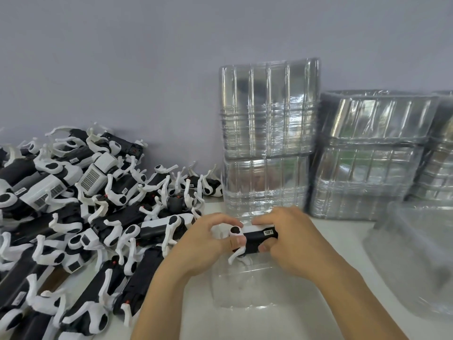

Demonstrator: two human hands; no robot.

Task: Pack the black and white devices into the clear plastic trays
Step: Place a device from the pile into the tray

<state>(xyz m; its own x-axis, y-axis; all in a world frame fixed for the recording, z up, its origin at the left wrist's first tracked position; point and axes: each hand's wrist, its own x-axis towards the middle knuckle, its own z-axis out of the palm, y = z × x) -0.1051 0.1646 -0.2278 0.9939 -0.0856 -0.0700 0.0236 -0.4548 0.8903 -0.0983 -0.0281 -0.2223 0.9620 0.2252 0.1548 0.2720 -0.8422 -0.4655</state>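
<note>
One black and white device (255, 238) is being held between both hands, just above a single clear tray (257, 288) lying flat on the white desk (348, 231) in front of the person. The left hand (208, 241) is curling round the device's white end, thumb and forefinger pinching near a round black spot; the right hand (286, 239) is gripping the black body, fingers over the top and thumb underneath. Both forearms are reaching in from the bottom edge, meeting at the middle.

To the left a pile of devices (81, 212) is spreading over the desk — too tangled to count, well over twenty. Behind the hands, nested empty trays are standing in stacks: a tall stack (267, 133) against the wall, a lower stack (367, 155) beside it, and a third stack (441, 148) cut by the right edge. One more tray (414, 258) is lying near the right — blurred.
</note>
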